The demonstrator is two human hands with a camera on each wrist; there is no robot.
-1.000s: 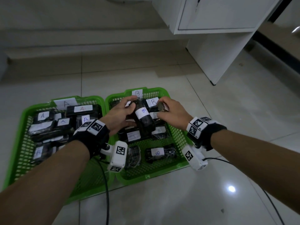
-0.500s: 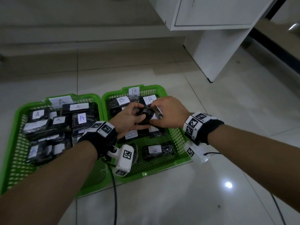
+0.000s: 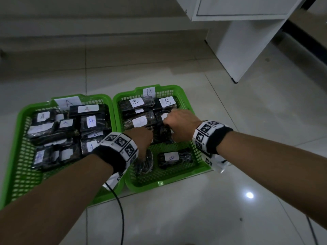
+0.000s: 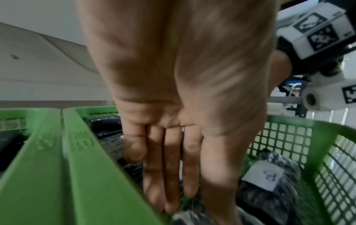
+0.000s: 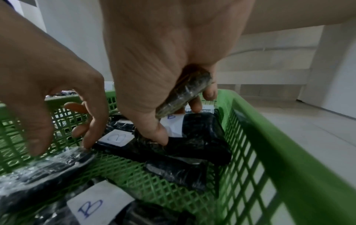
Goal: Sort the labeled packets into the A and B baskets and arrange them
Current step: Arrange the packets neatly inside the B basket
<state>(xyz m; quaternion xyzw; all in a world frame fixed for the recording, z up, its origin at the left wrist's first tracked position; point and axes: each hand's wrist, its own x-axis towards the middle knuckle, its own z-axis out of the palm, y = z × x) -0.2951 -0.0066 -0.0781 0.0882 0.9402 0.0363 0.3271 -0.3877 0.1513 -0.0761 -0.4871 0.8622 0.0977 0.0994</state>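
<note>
Two green mesh baskets side by side on the floor: A basket (image 3: 23, 156) on the left packed with black plastic-wrapped A packets (image 3: 92, 121), B basket (image 3: 177, 181) on the right with flat rows of B packets (image 3: 136, 103) at the back and one loose B-labelled packet (image 3: 174, 158) near the front.

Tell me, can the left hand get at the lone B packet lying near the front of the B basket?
Probably yes. The left hand is already inside the B basket, fingers straight and holding nothing, and the lone B packet lies just beside it on bare mesh with nothing stacked on top.
</note>
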